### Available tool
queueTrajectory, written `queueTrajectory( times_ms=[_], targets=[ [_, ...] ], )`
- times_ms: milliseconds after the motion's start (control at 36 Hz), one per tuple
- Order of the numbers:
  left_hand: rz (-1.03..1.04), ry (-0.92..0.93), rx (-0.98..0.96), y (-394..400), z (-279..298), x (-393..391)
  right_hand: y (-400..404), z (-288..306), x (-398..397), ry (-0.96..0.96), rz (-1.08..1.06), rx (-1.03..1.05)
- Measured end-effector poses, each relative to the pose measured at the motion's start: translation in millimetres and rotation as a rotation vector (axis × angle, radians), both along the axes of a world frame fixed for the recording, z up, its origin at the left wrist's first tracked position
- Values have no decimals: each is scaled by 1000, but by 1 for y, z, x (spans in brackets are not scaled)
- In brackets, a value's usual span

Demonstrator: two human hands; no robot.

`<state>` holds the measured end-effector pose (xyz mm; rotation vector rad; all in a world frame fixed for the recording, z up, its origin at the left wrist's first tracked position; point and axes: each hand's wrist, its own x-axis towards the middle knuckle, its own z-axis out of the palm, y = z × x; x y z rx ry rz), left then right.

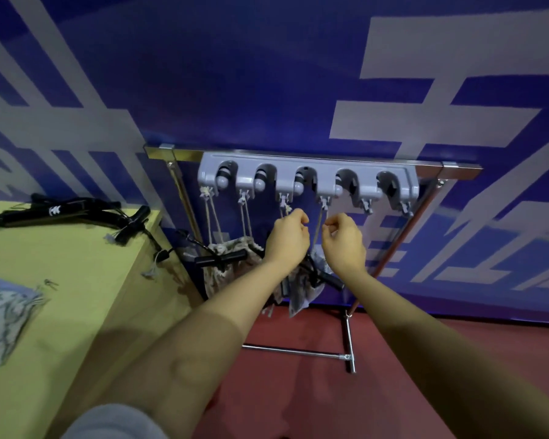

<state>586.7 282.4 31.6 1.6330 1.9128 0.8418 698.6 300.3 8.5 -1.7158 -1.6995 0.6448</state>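
Fingers (pixel 301 218) of the left hand (pixel 287 240) are pressed together, pinching the beige cord (pixel 286 211) just under the third hook of the grey plastic five-slot holder rail (pixel 308 163). The right hand (pixel 343 243) curls beside the next cord; whether it grips cannot be told. The patterned drawstring bag (pixel 301 294) hangs below, partly hidden by both wrists and a black bar handle (pixel 328 280). At left, a yellow-green table (pixel 61 280) carries black straps (pixel 54 212); a chrome stand frame (pixel 298 351) rests on the red floor (pixel 298 391)
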Motion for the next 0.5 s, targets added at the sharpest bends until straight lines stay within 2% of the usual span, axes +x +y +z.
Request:
queueTrajectory(
  times_ms=[333,500],
  targets=[
    [128,11,-12,-51,14,-87,-46,17,-81,28,253,-29],
    [232,-8,-24,-91,9,-169,-73,14,-162,-12,356,-80]
  ],
)
